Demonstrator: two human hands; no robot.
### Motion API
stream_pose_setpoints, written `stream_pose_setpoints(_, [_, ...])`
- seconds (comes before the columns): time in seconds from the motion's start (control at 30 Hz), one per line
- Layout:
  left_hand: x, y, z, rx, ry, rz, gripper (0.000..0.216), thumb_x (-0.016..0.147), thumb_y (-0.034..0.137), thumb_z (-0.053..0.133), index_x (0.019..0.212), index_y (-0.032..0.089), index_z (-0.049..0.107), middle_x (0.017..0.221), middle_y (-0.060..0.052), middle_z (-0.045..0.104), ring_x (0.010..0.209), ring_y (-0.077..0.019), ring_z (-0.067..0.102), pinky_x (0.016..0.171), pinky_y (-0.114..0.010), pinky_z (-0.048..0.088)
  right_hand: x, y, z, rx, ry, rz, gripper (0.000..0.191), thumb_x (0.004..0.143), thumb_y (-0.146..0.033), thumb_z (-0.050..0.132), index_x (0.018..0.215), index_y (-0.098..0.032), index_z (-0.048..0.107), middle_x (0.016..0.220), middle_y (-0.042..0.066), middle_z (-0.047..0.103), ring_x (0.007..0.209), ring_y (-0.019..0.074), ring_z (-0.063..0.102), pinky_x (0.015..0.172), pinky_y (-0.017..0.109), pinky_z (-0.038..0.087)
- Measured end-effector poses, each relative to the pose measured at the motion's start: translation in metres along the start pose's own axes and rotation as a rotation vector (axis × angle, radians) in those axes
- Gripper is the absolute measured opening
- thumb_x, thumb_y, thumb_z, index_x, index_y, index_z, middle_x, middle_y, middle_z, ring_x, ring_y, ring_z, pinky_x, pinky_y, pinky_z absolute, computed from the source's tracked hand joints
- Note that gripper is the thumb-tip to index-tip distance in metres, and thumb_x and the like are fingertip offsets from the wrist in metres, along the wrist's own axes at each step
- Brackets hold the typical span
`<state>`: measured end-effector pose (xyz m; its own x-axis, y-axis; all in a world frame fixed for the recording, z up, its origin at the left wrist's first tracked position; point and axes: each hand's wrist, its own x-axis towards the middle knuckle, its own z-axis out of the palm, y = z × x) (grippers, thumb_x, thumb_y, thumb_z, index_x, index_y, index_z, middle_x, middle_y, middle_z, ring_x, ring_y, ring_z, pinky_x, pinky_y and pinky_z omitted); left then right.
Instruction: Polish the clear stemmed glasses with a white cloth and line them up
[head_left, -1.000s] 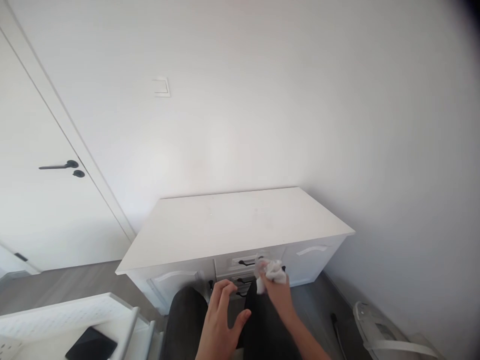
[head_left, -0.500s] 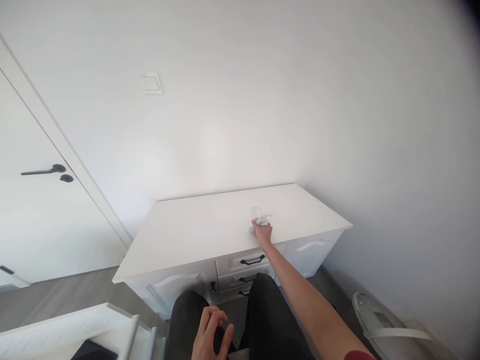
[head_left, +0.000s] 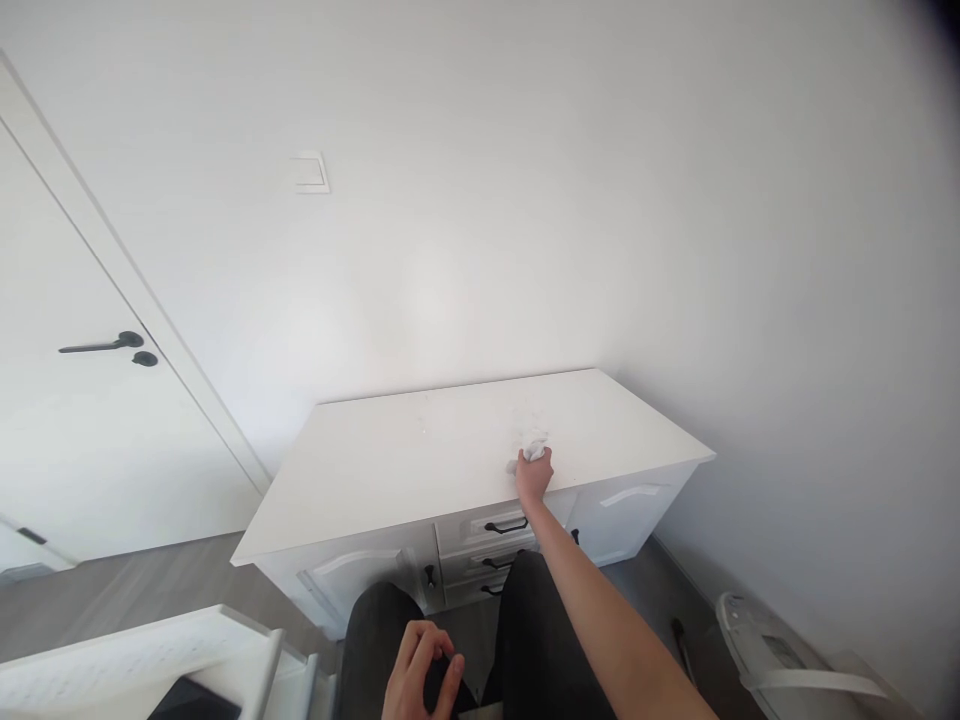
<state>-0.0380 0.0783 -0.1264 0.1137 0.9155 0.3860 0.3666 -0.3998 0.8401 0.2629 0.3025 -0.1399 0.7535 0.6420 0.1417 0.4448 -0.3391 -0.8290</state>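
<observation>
White dresser [head_left: 420, 470]: R hand [head_left: 533, 476] grips crumpled cloth [head_left: 534, 449]; L hand [head_left: 421, 675] loose, cut off.

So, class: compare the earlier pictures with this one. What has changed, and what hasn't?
The right hand carried the wipe from the drawer fronts up and forward onto the cabinet top, still gripping it. The left hand drew back and curled over the lap. The cabinet and door stayed put.

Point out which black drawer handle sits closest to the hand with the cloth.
The top drawer handle, directly below the right hand holding the cloth; the others sit lower.
</observation>
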Motion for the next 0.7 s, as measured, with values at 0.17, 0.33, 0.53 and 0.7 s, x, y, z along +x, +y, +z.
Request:
stream_pose_setpoints(0.17, [0.068, -0.003, -0.002, -0.126, 0.120, -0.168, 0.031, 0.090, 0.053, 0.075, 0.086, 0.023, 0.071, 0.079, -0.002, 0.070, 0.074, -0.0214, 0.066, 0.074, -0.032, 0.053, -0.026, -0.001, -0.002, -0.214, -0.215, -0.299, 0.029, 0.102, -0.036, 0.069, 0.124, -0.017, 0.067, 0.126, 0.009, 0.069, 0.108, 0.0252, 0.070, 0.093, 0.047, 0.060])
stream_pose_setpoints(0.33, [0.185, -0.038, 0.028, -0.274, 0.264, -0.279, 0.029, 0.101, 0.043, 0.067, 0.112, 0.016, 0.067, 0.099, -0.003, 0.071, 0.077, -0.0160, 0.068, 0.072, -0.034, 0.059, -0.025, -0.008, -0.004, -0.370, -0.291, -0.466, 0.029, 0.102, -0.036, 0.069, 0.123, -0.017, 0.067, 0.125, 0.009, 0.069, 0.108, 0.0252, 0.070, 0.094, 0.047, 0.060])
stream_pose_setpoints(0.53, [0.292, -0.069, 0.050, -0.517, 0.247, -0.395, 0.040, 0.100, 0.036, 0.070, 0.136, 0.019, 0.062, 0.134, -0.010, 0.066, 0.109, -0.0253, 0.070, 0.090, -0.046, 0.062, -0.024, -0.007, -0.005, -0.480, -0.253, -0.530, 0.027, 0.102, -0.036, 0.068, 0.121, -0.017, 0.067, 0.120, 0.008, 0.070, 0.102, 0.0234, 0.071, 0.090, 0.044, 0.061])
stream_pose_setpoints(0.7, [0.338, -0.080, 0.060, -0.648, 0.153, -0.425, 0.041, 0.101, 0.037, 0.069, 0.137, 0.019, 0.061, 0.136, -0.011, 0.065, 0.111, -0.0262, 0.070, 0.092, -0.047, 0.062, -0.023, -0.005, -0.001, -0.512, -0.245, -0.545, 0.026, 0.103, -0.037, 0.067, 0.119, -0.017, 0.067, 0.117, 0.007, 0.070, 0.100, 0.0228, 0.070, 0.089, 0.043, 0.060])
